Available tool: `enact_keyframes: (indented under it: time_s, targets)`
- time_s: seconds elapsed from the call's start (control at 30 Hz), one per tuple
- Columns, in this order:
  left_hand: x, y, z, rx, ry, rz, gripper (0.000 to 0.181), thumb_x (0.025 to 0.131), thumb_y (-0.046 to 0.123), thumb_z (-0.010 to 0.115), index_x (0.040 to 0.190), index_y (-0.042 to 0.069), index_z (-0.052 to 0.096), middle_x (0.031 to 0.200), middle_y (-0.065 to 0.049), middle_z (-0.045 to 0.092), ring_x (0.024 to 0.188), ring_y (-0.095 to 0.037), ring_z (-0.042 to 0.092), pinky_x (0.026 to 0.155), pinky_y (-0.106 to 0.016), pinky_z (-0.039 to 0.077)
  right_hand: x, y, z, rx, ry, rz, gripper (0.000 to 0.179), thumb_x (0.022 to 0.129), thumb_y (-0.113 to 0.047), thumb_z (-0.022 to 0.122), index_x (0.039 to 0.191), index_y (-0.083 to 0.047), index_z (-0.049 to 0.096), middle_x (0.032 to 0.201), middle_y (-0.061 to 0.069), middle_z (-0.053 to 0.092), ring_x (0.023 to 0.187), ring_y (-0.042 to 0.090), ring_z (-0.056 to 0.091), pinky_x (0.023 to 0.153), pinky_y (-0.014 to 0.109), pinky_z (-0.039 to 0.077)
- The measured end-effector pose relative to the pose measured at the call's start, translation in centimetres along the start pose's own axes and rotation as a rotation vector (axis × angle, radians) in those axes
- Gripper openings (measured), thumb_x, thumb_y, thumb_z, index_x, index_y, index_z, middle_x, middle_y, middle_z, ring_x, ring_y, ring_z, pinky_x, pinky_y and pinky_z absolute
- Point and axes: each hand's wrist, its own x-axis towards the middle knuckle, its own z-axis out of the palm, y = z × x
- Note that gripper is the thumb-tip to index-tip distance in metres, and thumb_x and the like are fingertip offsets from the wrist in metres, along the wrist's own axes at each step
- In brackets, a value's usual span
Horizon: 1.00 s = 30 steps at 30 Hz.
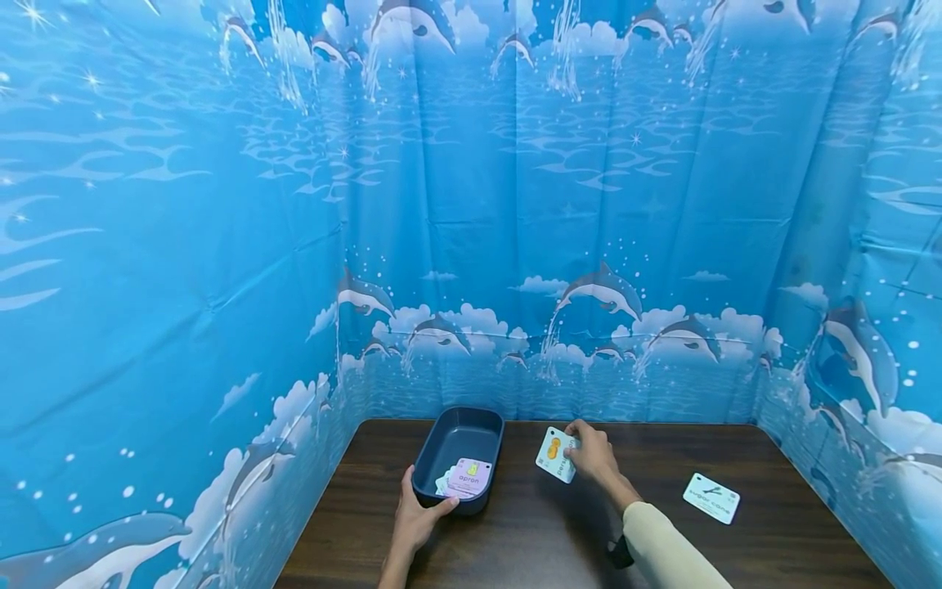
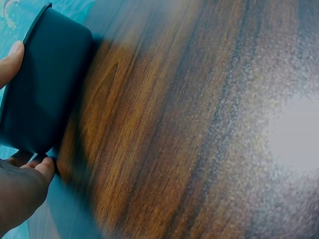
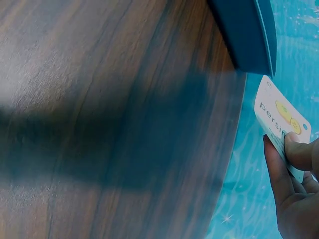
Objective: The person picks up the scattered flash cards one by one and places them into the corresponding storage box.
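Observation:
My left hand (image 1: 418,517) grips the near left corner of a dark blue plastic bin (image 1: 458,442), thumb at the front rim and fingers along the side. In the left wrist view the thumb and fingertips press against the bin's outer wall (image 2: 47,79). A pink picture card marked "apron" (image 1: 469,478) lies in the bin's near end on top of other cards. My right hand (image 1: 594,455) pinches a white card with an orange fruit picture (image 1: 553,452) between thumb and fingers, raised to the right of the bin. Its word, starting "persi" (image 3: 271,117), is partly covered by the thumb.
A white card reading "sugar cane" (image 1: 710,498) lies on the dark wood table (image 1: 522,540) at the right. Blue dolphin-print curtains (image 1: 559,204) surround the table at the back and sides. A black object (image 1: 620,553) shows at the right wrist.

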Motion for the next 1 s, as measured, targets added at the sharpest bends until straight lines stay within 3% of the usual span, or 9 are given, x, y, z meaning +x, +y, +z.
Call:
enact_keyframes:
  time_s: [0.3, 0.6, 1.0]
  targets:
    - [0.2, 0.1, 0.1, 0.002, 0.006, 0.0, 0.117, 0.079, 0.029, 0.095, 0.166, 0.001, 0.021, 0.158, -0.04, 0.042, 0.139, -0.057, 0.049, 0.113, -0.073, 0.041, 0.5, -1.5, 1.2, 0.014, -0.004, -0.018, 0.024, 0.092, 0.001, 0.079, 0.113, -0.002, 0.07, 0.119, 0.022, 0.075, 0.088, 0.028, 0.071, 0.076, 0.043, 0.06]
    - [-0.1, 0.0, 0.1, 0.006, 0.009, -0.006, 0.116, 0.079, 0.027, 0.096, 0.165, 0.0, 0.023, 0.157, -0.04, 0.043, 0.138, -0.057, 0.05, 0.112, -0.072, 0.041, 0.3, -3.1, 2.2, 0.043, -0.006, -0.052, 0.023, 0.09, 0.001, 0.081, 0.11, -0.004, 0.07, 0.109, 0.02, 0.076, 0.085, 0.028, 0.072, 0.072, 0.042, 0.059]
    - [0.0, -0.2, 0.1, -0.003, 0.016, 0.001, 0.117, 0.078, 0.028, 0.097, 0.166, 0.001, 0.023, 0.158, -0.04, 0.043, 0.138, -0.057, 0.05, 0.113, -0.072, 0.041, 0.5, -5.5, 4.1, 0.092, -0.034, -0.083, 0.021, 0.091, 0.0, 0.081, 0.107, -0.008, 0.069, 0.113, 0.017, 0.075, 0.09, 0.026, 0.07, 0.075, 0.041, 0.06]
